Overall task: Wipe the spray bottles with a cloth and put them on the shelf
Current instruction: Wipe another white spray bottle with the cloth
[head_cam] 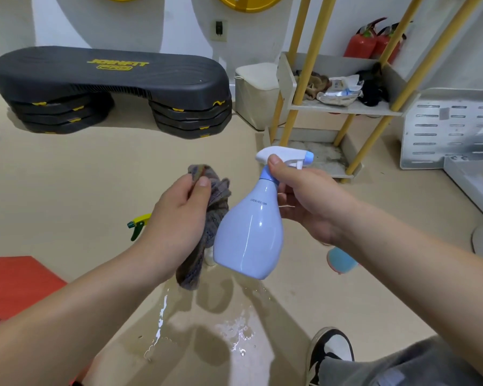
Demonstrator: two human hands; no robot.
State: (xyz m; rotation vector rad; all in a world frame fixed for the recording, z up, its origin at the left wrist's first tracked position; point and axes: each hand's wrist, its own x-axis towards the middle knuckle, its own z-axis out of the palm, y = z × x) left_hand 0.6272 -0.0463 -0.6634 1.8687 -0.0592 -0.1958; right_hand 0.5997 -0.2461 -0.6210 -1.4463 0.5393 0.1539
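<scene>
My right hand point(304, 201) grips the neck of a pale blue spray bottle point(248, 235) with a white trigger head, held upright above the floor. A grey-brown cloth point(212, 215) hangs from my left hand point(179, 215), just left of the bottle and touching its side. On the floor behind my left hand, a second sprayer shows only its green and yellow trigger point(137, 224). A blue and pink object point(342, 260) peeks out below my right wrist. The shelf point(343, 110) with yellow posts stands at the back right.
Water is pooled on the beige floor point(234, 335) below the bottle. A stack of black step platforms point(109, 87) lies at the back left, a white bin point(257, 93) beside the shelf, red fire extinguishers point(371, 43) behind it. My shoe point(329, 352) is at bottom right.
</scene>
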